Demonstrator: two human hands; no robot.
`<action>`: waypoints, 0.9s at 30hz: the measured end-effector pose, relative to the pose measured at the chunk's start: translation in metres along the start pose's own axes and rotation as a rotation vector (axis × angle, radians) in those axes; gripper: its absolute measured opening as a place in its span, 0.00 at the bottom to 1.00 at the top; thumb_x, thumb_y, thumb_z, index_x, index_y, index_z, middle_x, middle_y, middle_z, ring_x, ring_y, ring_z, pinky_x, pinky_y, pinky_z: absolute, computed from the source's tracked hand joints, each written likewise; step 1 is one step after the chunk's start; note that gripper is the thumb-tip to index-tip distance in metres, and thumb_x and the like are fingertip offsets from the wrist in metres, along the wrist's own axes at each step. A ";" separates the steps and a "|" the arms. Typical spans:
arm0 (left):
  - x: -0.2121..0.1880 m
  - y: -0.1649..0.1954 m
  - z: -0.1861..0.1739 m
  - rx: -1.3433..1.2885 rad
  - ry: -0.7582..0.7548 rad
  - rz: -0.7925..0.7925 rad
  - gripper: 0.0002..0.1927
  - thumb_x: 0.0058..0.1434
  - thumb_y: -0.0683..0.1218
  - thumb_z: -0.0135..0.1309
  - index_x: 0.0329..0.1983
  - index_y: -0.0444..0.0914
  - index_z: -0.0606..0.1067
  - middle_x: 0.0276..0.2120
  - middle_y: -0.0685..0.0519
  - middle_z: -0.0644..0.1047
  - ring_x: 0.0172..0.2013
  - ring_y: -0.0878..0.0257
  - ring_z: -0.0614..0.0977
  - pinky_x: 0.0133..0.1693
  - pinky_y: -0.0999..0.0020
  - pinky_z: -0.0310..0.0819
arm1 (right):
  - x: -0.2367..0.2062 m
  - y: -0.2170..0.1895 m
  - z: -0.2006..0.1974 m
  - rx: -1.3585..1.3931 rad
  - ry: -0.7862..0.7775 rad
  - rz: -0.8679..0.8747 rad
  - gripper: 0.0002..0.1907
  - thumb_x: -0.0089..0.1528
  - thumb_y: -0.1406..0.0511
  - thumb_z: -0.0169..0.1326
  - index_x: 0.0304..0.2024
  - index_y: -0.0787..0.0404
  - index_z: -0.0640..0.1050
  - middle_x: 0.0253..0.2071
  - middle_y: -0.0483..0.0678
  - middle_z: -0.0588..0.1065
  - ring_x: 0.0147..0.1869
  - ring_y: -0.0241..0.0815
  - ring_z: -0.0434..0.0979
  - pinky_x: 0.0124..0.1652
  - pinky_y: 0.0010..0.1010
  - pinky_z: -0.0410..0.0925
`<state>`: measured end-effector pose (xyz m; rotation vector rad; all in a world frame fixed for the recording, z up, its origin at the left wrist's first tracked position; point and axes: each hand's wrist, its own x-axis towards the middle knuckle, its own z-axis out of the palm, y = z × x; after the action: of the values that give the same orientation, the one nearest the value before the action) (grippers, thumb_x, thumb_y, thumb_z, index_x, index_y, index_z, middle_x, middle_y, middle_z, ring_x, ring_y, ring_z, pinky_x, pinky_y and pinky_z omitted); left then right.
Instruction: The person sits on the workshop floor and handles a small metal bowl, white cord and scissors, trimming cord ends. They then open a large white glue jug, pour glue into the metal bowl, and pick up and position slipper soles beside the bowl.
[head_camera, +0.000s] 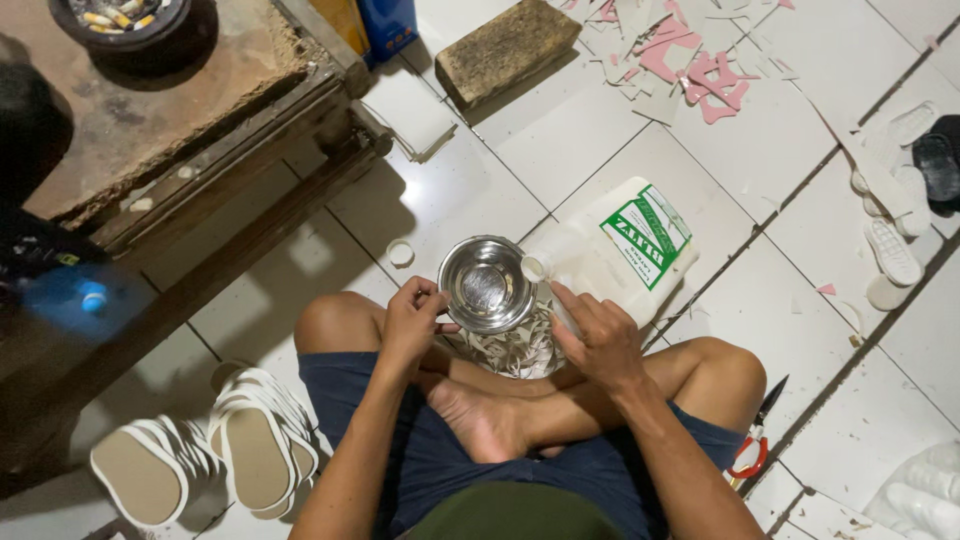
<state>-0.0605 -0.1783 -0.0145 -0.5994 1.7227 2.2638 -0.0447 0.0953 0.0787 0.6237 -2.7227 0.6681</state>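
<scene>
I sit cross-legged on a white tiled floor. My left hand (413, 322) pinches the rim of a small shiny steel bowl (487, 284) in front of my knees. My right hand (597, 338) rests on the near corner of a white plastic jug (612, 255) with a green label, which is tipped so its open spout meets the bowl's right rim. A heap of white strip offcuts (515, 350) lies under the bowl, by my feet. The jug's white cap (400, 252) sits on the floor to the left.
A low worn wooden table (150, 120) with an ashtray stands at the upper left. White sandal soles (250, 440) lie at the lower left, red-handled scissors (755, 440) by my right knee, a brick (505, 48) and pink-and-white scraps (690, 60) farther off, more soles (890, 240) at right.
</scene>
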 end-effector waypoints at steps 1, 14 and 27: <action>0.000 -0.002 -0.002 0.000 0.004 0.008 0.04 0.65 0.41 0.53 0.36 0.37 0.70 0.27 0.58 0.72 0.30 0.72 0.77 0.31 0.65 0.85 | -0.001 -0.001 0.002 -0.004 -0.007 0.000 0.25 0.58 0.64 0.62 0.59 0.57 0.78 0.30 0.47 0.75 0.27 0.48 0.72 0.31 0.37 0.68; -0.004 -0.022 -0.019 0.017 -0.022 0.001 0.05 0.66 0.41 0.54 0.39 0.35 0.70 0.26 0.57 0.71 0.28 0.71 0.75 0.33 0.68 0.84 | -0.006 -0.011 0.026 -0.026 -0.074 -0.009 0.26 0.58 0.64 0.63 0.59 0.58 0.78 0.30 0.48 0.75 0.27 0.49 0.70 0.31 0.37 0.67; -0.012 -0.021 -0.028 0.033 -0.012 -0.047 0.06 0.66 0.40 0.52 0.42 0.34 0.68 0.31 0.55 0.75 0.32 0.68 0.79 0.33 0.69 0.83 | -0.013 -0.017 0.043 -0.044 -0.116 -0.043 0.28 0.57 0.64 0.62 0.60 0.59 0.76 0.32 0.50 0.75 0.28 0.50 0.71 0.32 0.38 0.68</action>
<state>-0.0354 -0.1984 -0.0334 -0.6115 1.7182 2.1989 -0.0321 0.0646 0.0435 0.7297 -2.8123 0.5769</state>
